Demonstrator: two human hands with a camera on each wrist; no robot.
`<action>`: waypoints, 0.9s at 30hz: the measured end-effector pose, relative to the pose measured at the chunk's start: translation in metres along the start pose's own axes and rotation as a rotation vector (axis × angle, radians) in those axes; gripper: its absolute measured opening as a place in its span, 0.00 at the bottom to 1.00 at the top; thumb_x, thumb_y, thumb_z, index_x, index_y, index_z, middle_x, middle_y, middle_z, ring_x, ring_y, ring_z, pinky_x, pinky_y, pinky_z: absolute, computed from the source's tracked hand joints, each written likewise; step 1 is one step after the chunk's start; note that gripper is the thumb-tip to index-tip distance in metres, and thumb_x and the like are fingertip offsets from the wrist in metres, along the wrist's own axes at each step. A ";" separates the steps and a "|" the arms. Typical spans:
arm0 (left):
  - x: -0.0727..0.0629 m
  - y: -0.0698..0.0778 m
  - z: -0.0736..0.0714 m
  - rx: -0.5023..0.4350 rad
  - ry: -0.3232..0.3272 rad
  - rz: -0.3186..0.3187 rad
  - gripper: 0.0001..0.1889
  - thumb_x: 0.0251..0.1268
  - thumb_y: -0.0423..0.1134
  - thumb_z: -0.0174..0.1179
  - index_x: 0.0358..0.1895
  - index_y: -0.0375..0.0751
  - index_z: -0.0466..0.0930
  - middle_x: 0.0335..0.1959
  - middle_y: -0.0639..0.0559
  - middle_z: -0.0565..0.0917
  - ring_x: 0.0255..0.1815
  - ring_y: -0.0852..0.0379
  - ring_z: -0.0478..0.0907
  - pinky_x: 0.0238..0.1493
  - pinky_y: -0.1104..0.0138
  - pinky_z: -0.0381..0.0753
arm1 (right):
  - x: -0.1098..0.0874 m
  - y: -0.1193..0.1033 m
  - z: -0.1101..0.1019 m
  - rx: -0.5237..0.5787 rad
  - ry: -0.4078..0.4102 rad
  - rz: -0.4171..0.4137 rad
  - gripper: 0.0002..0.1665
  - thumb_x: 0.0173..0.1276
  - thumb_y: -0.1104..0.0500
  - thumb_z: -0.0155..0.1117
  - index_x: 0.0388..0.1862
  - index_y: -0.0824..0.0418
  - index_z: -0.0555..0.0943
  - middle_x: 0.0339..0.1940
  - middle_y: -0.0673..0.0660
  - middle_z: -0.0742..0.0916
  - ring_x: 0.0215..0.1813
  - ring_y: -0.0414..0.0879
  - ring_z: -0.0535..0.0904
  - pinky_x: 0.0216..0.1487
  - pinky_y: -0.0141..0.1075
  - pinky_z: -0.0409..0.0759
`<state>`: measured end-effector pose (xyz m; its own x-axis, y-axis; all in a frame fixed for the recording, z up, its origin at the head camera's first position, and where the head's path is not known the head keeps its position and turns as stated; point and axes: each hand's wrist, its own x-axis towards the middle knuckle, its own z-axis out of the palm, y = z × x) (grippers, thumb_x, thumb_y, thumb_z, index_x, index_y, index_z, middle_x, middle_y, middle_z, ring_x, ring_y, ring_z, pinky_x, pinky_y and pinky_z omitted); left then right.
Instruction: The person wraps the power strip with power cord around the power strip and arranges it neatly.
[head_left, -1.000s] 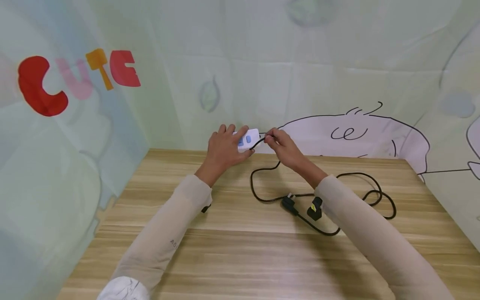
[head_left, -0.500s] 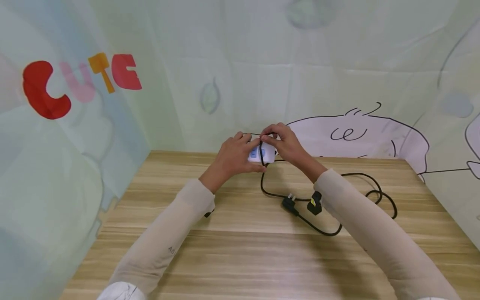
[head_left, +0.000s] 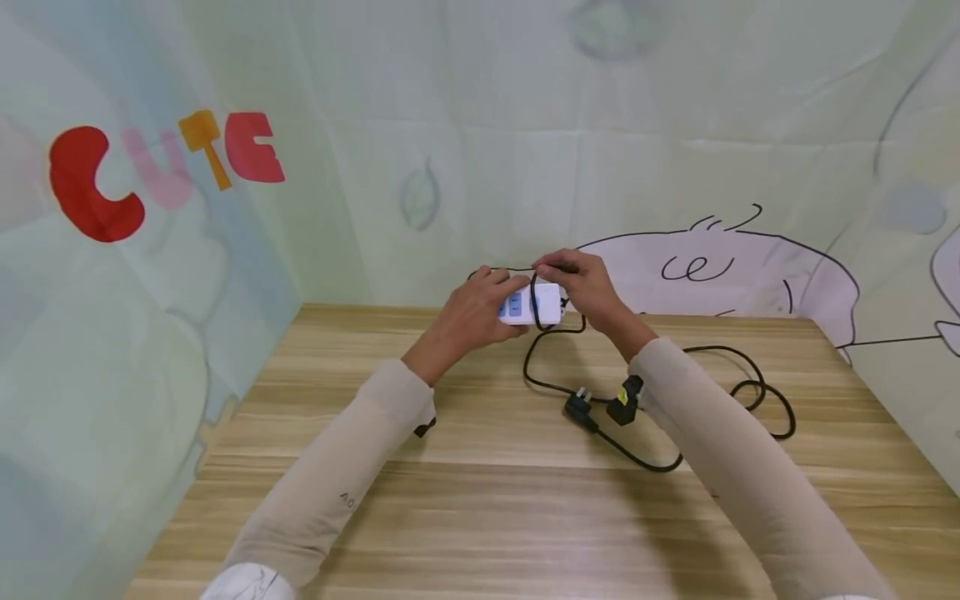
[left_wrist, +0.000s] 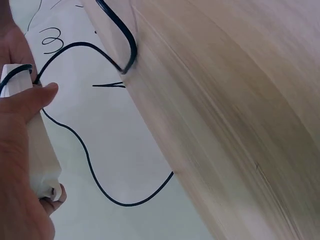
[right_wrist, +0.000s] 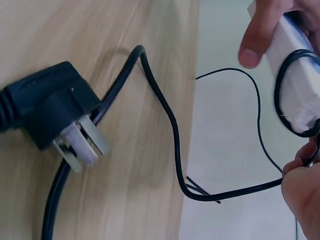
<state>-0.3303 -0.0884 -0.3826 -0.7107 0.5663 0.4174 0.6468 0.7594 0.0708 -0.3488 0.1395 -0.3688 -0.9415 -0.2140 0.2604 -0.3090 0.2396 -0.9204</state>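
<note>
In the head view, my left hand [head_left: 480,312] grips a white power strip [head_left: 551,310] with blue sockets, held up near the back edge of the table. The strip's left part is hidden under that hand. My right hand [head_left: 591,290] pinches a black cord [head_left: 535,302] just above the strip's right end. One turn of cord crosses the strip's face, and the right wrist view shows this loop [right_wrist: 278,95] bent round its end. The left thumb [left_wrist: 37,101] lies along the strip's side in the left wrist view. From the strip, cord runs down to the table.
A black plug [head_left: 579,408] with metal prongs lies on the wooden table [head_left: 480,508], its prongs pointing away. More cord [head_left: 787,408] lies in loose curves at the right. A printed cloth wall [head_left: 420,108] stands directly behind the table edge.
Both hands and the power strip have shifted right and slightly nearer. The cord, earlier held off the strip's right end, now passes over its face. The plug stays in place.
</note>
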 end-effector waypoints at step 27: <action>0.022 0.011 -0.012 -0.061 0.121 -0.163 0.39 0.69 0.55 0.80 0.79 0.49 0.77 0.60 0.42 0.85 0.51 0.42 0.80 0.42 0.53 0.87 | -0.007 0.032 0.024 -0.101 -0.004 0.060 0.23 0.93 0.60 0.45 0.69 0.76 0.79 0.49 0.70 0.83 0.39 0.49 0.70 0.48 0.43 0.70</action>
<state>-0.3357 -0.0711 -0.3615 -0.7711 0.3925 0.5013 0.5444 0.8148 0.1994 -0.3487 0.1265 -0.4075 -0.9581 -0.2006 0.2046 -0.2647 0.3464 -0.9000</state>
